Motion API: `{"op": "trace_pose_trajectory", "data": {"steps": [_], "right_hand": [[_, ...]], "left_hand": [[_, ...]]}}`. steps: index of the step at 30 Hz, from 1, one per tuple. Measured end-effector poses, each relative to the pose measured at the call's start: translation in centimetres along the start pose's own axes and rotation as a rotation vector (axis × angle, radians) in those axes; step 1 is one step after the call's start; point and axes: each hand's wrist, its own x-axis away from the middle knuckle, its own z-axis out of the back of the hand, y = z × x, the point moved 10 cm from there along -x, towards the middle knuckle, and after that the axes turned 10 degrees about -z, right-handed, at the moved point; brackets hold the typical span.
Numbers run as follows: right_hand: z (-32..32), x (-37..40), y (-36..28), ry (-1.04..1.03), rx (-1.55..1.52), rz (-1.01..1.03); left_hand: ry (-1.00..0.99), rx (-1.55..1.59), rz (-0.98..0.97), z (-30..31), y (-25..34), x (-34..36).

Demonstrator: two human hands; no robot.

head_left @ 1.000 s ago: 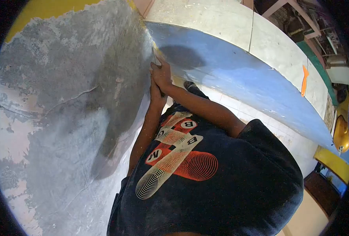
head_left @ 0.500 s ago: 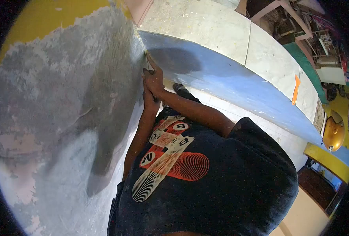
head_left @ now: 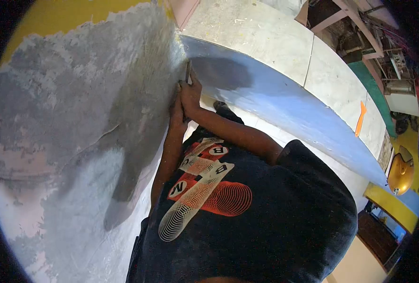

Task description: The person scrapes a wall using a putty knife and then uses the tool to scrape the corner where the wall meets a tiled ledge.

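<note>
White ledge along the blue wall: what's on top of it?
On the ledge, an orange tool lies near the edge, plus pale specks farther along. The patch directly under the tool is covered; can't tell what's there.

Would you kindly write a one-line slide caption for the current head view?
Two hands, close together, hold a thin tool where grey wall meets blue surface.

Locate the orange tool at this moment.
In the head view, the orange tool is on the right side of the picture, on the pale ledge by its edge with the blue wall, up and left of the gold helmet-like object.
</note>
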Motion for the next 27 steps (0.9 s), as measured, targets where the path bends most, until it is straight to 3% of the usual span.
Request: {"op": "trace_pose_trajectory", "data": {"steps": [8, 10, 11, 13, 17, 19, 25, 27], "right_hand": [[0.5, 0.9, -0.6, -0.031, -0.093, -0.010], [0.7, 0.9, -2.7, 0.029, 0.004, 0.284], [1.0, 0.9, -2.2, 0.034, 0.001, 0.287], [0.4, 1.9, -1.9, -0.086, -0.031, -0.048], [0.0, 1.9, -1.7, -0.117, -0.034, -0.090], [0.6, 2.0, -2.8, -0.024, 0.024, 0.034], [0.5, 2.0, -2.0, -0.016, -0.106, -0.123], [0.6, 0.7, -0.8, 0.000, -0.059, -0.051]], "left_hand": [[-0.105, 0.087, 0.021, 0.6, -2.0, -0.8], [-0.080, 0.105, 0.017, 0.2, -2.0, -0.3], [-0.046, 0.127, 0.015, 0.3, -2.1, 0.0], [-0.019, 0.104, -0.010, -0.2, -1.4, 0.7], [0.013, 0.108, 0.006, 0.4, -1.8, 0.4], [0.046, 0.077, 0.016, -0.5, -0.5, 1.7], [0.053, 0.022, 0.036, -1.7, 1.0, 2.2], [0.079, -0.030, 0.033, -1.9, 2.0, 2.4]]}}
